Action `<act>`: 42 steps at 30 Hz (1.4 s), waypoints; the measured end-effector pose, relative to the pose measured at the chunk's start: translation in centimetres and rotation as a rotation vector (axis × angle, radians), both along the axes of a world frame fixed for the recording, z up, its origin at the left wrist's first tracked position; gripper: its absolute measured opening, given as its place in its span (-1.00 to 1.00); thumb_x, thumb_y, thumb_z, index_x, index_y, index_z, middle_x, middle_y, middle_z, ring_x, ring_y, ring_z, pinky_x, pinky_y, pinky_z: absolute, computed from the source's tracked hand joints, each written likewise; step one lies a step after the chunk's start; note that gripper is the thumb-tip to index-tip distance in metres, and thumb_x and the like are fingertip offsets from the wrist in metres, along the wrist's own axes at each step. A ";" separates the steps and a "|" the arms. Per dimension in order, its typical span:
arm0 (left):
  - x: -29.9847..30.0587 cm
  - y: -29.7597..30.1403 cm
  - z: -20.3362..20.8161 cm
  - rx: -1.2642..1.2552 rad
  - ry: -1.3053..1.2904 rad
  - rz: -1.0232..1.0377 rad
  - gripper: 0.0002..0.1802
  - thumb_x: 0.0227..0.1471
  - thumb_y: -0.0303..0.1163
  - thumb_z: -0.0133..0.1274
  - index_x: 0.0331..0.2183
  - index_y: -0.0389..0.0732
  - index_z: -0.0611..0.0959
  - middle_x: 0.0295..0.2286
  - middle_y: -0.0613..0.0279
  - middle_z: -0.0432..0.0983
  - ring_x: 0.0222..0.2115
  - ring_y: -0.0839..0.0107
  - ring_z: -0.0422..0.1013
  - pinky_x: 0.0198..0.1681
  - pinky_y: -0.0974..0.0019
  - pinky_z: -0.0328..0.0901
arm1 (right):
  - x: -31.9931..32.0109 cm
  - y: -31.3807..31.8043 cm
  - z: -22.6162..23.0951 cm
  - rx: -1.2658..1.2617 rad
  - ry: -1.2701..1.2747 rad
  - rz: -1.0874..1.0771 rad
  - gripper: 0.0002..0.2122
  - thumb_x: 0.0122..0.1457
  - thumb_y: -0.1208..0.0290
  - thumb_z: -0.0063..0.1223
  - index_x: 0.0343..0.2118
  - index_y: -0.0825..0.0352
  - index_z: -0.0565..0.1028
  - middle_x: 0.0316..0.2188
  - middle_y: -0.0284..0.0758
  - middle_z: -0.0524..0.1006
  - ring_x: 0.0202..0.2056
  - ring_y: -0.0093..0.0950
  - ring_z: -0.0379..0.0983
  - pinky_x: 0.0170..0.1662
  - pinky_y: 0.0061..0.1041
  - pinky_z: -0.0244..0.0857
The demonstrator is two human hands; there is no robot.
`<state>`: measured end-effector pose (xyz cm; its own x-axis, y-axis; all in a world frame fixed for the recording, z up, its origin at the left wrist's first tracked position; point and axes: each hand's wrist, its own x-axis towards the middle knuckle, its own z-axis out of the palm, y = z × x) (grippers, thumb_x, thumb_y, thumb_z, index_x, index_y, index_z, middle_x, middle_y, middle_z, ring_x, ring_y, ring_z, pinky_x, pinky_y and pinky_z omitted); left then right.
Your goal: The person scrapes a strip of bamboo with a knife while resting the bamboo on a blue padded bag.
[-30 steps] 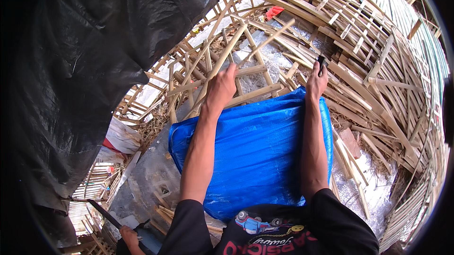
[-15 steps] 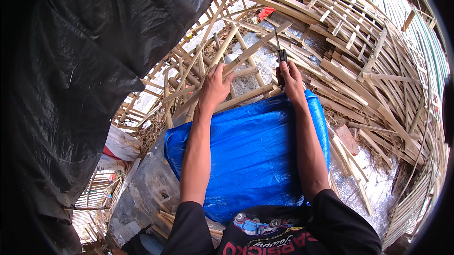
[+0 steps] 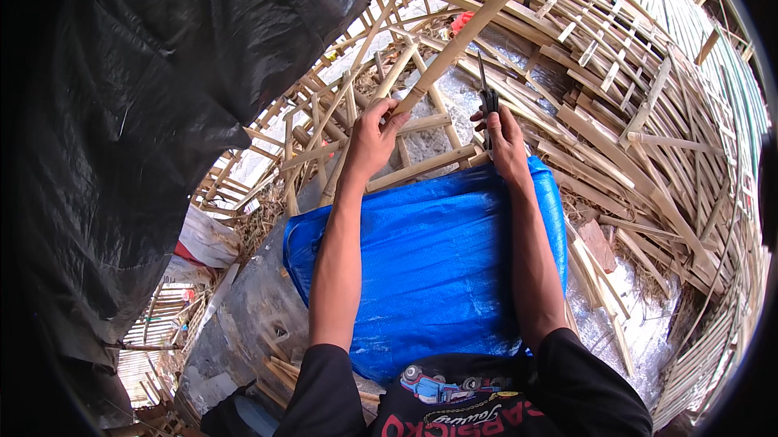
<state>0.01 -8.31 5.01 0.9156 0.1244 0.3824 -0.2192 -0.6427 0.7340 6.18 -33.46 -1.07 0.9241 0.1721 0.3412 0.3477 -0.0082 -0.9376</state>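
My left hand (image 3: 373,144) is closed around the near end of a flat bamboo strip (image 3: 455,50), which slants up and away to the right. My right hand (image 3: 506,144) grips the dark handle of a knife (image 3: 484,81), its thin blade pointing away from me. The blade stands apart from the strip, to its right. Beneath both hands is a frame of bamboo pieces (image 3: 421,166) joined crosswise. A blue tarp (image 3: 429,267) covers my lap, under my forearms.
Many split bamboo strips (image 3: 640,162) lie piled in a curve on the right. A black plastic sheet (image 3: 162,113) hangs on the left. A brick-coloured block (image 3: 597,244) lies right of the tarp, and a small red scrap (image 3: 462,22) shows beyond the frame.
The bamboo strip has shifted away from me and tilts more steeply; its near end, earlier reaching past my left hand, is now at the fingers. My right hand keeps the knife almost in place.
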 end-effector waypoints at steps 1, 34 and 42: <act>0.1 0.2 -0.1 -0.015 -0.010 -0.047 -0.70 0.19 -0.29 0.20 -0.17 -0.33 0.63 -0.36 0.12 0.61 -0.37 0.36 0.50 -0.28 0.27 0.35 | -0.2 0.2 0.3 0.016 0.002 0.017 -0.73 0.45 0.22 -0.13 -0.16 0.36 0.46 -0.32 -0.36 0.54 -0.29 -0.58 0.38 -0.16 -0.51 0.28; 0.4 -0.5 0.2 -0.378 -0.307 0.062 -0.78 0.03 -0.48 0.33 -0.22 -0.31 0.76 -0.36 0.25 0.62 -0.34 0.52 0.50 -0.34 0.39 0.46 | -10.9 5.6 13.3 0.278 0.264 0.180 -0.63 0.46 0.11 -0.18 -0.36 0.33 0.43 -0.60 -0.44 0.43 -0.59 -0.67 0.34 -0.52 -0.60 0.23; 0.7 -0.6 -0.5 -0.407 -0.313 -0.031 -0.81 0.02 -0.50 0.32 -0.25 -0.28 0.76 -0.36 0.24 0.63 -0.33 0.50 0.52 -0.29 0.38 0.49 | -11.1 5.3 13.7 0.229 0.284 0.194 -0.61 0.45 0.09 -0.17 -0.38 0.32 0.41 -0.60 -0.43 0.43 -0.60 -0.67 0.37 -0.61 -0.61 0.21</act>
<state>0.73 -8.94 4.51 0.7708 0.2950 0.5646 -0.4827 -0.3079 0.8199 -4.92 -28.17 12.64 0.9449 0.3018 0.1271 0.0494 0.2525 -0.9663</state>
